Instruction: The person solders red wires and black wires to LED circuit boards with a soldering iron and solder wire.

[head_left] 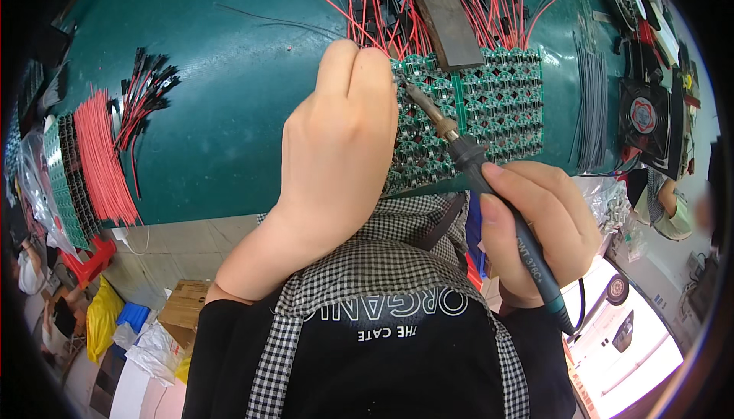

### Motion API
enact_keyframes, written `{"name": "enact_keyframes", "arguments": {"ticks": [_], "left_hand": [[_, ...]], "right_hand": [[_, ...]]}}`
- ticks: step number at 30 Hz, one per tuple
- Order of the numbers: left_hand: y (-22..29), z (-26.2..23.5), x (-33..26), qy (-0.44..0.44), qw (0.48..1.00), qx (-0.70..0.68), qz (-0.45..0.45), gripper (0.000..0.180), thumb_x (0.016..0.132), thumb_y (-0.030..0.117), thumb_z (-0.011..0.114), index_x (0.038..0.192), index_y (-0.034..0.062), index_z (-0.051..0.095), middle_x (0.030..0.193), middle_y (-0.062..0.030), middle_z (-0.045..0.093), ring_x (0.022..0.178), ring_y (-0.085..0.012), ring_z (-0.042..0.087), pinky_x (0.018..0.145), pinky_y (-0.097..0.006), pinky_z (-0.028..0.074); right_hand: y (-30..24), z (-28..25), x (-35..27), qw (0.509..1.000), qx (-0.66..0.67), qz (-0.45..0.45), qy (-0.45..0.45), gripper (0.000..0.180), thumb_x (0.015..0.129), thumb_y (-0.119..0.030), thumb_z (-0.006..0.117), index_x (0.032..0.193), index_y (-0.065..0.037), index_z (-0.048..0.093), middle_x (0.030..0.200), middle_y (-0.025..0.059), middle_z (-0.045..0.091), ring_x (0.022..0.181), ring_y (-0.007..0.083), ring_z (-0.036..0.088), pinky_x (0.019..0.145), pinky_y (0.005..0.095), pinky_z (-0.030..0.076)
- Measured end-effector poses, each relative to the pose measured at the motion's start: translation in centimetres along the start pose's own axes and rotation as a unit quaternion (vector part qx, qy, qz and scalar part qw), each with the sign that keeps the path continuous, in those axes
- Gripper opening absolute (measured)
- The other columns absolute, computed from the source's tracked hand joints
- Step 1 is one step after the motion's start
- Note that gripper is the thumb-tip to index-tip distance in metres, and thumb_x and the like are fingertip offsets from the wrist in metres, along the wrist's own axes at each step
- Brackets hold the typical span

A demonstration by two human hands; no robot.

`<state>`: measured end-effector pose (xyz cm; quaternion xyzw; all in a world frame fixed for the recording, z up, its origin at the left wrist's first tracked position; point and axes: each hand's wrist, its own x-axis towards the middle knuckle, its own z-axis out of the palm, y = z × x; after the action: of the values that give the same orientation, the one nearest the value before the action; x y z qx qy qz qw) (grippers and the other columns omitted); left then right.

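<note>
My right hand [539, 228] is wrapped round a soldering iron [497, 182], holding it like a pen. Its tip slants up and left onto a green panel of small circuit boards [501, 105] with rows of metal and black parts. At the panel's left edge my left hand [340, 128] is closed in a pinch, back of the hand up, close to the iron's tip. Thin dark wires [279, 20] run to its fingers; the fingertips and the wire end between them are hidden. A dark flat bar [451, 25] lies across the panel's far edge.
Red and black wires [508, 17] fan out behind the panel on the green table [222, 128]. At left lie a red wire bundle [107, 159], black-ended leads [145, 90] and more boards [65, 182]. Grey wires [591, 105] and a black fan [646, 117] are at right.
</note>
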<state>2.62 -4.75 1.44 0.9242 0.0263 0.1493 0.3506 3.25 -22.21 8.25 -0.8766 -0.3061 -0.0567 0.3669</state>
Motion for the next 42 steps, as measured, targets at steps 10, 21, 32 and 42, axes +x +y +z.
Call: {"name": "enact_keyframes", "arguments": {"ticks": [10, 21, 32, 42], "left_hand": [[-0.6, -1.5, -0.3, -0.012, 0.998, -0.055, -0.022, 0.007, 0.081, 0.002, 0.063, 0.087, 0.0039, 0.058, 0.084, -0.01, 0.057, 0.067, -0.03, 0.061, 0.058, -0.036, 0.051], [-1.0, -2.4, -1.0, -0.015, 0.995, -0.085, -0.053, 0.013, 0.08, -0.002, 0.064, 0.091, 0.004, 0.059, 0.08, -0.0081, 0.056, 0.058, -0.0223, 0.054, 0.052, -0.031, 0.044], [-0.1, 0.1, -0.3, 0.022, 0.998, -0.039, 0.032, 0.016, 0.075, 0.0, 0.066, 0.087, 0.0062, 0.057, 0.084, -0.0068, 0.056, 0.057, -0.0226, 0.058, 0.05, -0.031, 0.049], [0.2, 0.5, -0.1, 0.019, 0.999, -0.019, 0.043, 0.015, 0.077, 0.001, 0.066, 0.088, 0.0069, 0.057, 0.086, -0.0068, 0.056, 0.059, -0.0225, 0.059, 0.051, -0.031, 0.05]], "right_hand": [[-0.3, -0.1, 0.2, 0.997, -0.055, -0.045, -0.026, 0.029, 0.061, 0.002, 0.078, 0.089, 0.0, 0.07, 0.077, 0.0099, 0.062, 0.062, 0.0211, 0.063, 0.051, 0.0282, 0.05], [1.7, -0.7, 0.5, 0.995, 0.062, 0.058, 0.05, 0.014, 0.069, -0.004, 0.07, 0.08, 0.003, 0.069, 0.072, 0.0131, 0.064, 0.061, 0.0226, 0.061, 0.058, 0.0294, 0.048], [2.6, -1.4, -0.7, 0.996, 0.015, 0.022, 0.08, 0.008, 0.072, -0.002, 0.065, 0.077, 0.004, 0.065, 0.07, 0.0148, 0.066, 0.059, 0.0232, 0.062, 0.056, 0.03, 0.05], [2.7, -1.4, -0.5, 0.997, 0.008, 0.02, 0.074, 0.009, 0.069, 0.003, 0.066, 0.078, 0.004, 0.066, 0.071, 0.0134, 0.066, 0.06, 0.0223, 0.063, 0.056, 0.0289, 0.051]]}}
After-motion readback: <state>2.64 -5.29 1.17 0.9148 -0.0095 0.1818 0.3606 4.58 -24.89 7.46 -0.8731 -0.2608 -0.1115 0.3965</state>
